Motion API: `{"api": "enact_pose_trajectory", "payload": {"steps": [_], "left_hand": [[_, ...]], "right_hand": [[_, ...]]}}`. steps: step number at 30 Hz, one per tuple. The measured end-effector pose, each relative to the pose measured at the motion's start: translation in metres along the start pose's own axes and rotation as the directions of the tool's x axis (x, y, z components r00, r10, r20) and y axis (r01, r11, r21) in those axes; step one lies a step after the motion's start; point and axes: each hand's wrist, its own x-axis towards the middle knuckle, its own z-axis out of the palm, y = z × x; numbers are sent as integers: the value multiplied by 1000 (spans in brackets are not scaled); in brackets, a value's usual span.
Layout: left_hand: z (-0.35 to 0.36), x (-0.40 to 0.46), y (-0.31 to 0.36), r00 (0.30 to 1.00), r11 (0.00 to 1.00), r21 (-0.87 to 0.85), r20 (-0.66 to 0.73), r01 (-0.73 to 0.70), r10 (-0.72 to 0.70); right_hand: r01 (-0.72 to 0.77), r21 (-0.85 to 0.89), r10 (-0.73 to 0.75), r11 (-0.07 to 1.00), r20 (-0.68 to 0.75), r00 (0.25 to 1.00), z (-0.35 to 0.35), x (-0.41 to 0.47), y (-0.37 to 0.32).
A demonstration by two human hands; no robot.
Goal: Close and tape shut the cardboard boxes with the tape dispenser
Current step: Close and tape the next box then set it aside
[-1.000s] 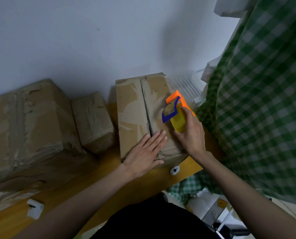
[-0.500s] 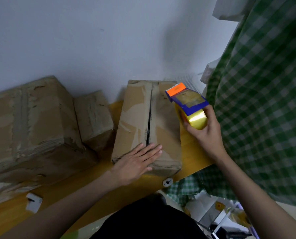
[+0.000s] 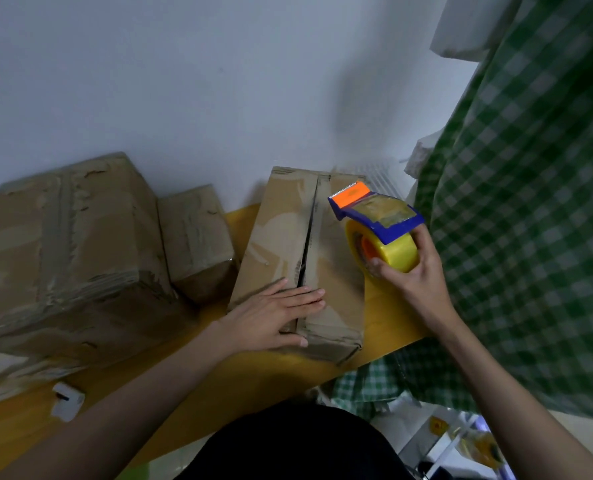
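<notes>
Cardboard lay under the left hand (image 3: 281, 308), whose straight fingers pressed flat across the near end of the middle box (image 3: 300, 258), over its untaped centre seam. Just right of that hand, the right hand (image 3: 414, 271) was curled round the yellow roll of the tape dispenser (image 3: 380, 225), held above the box's right flap, orange blade end pointing away. Beyond the left hand's far side stood a small box (image 3: 194, 233) and a large box (image 3: 66, 244), on the yellow table (image 3: 239, 379).
</notes>
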Motion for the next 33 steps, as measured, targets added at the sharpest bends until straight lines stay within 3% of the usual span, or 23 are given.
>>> {"api": "enact_pose_trajectory", "payload": {"steps": [2, 3, 5, 7, 8, 10, 18, 25, 29, 33], "left_hand": [[-10, 3, 1, 990, 962, -246, -49, 114, -130], [-19, 8, 2, 963, 892, -412, -105, 187, -250], [-46, 21, 2, 828, 652, -724, -209, 226, -520], [-81, 33, -1, 708, 400, -902, -177, 161, -683], [-95, 38, -5, 691, 303, -944, -131, 133, -711], [-116, 43, -11, 701, 190, -975, -57, 114, -711], [-129, 34, -19, 787, 1, -998, 44, 57, -615], [-130, 31, -30, 753, -303, -947, 276, 106, -598], [-129, 28, -37, 760, -381, -917, 332, 120, -559], [-129, 29, -42, 744, -380, -918, 333, 115, -579]], "right_hand": [[-16, 26, 16, 1000, 8, 1000, 1, -5, -6], [-23, 33, 23, 999, 15, 1000, 1, -7, -9], [-46, 44, 44, 998, 44, 998, 0, -11, -14], [-65, 52, 61, 997, 73, 995, 2, -14, -18], [-69, 53, 65, 996, 85, 994, 3, -16, -20], [-80, 55, 74, 995, 103, 992, 6, -18, -22], [-60, 11, 57, 998, 152, 987, 15, -14, -35], [-92, 62, 79, 994, 191, 978, 21, -11, -37], [-111, 65, 95, 992, 214, 972, 25, -8, -39], [-149, 88, 128, 985, 213, 969, 30, -8, -38]]}}
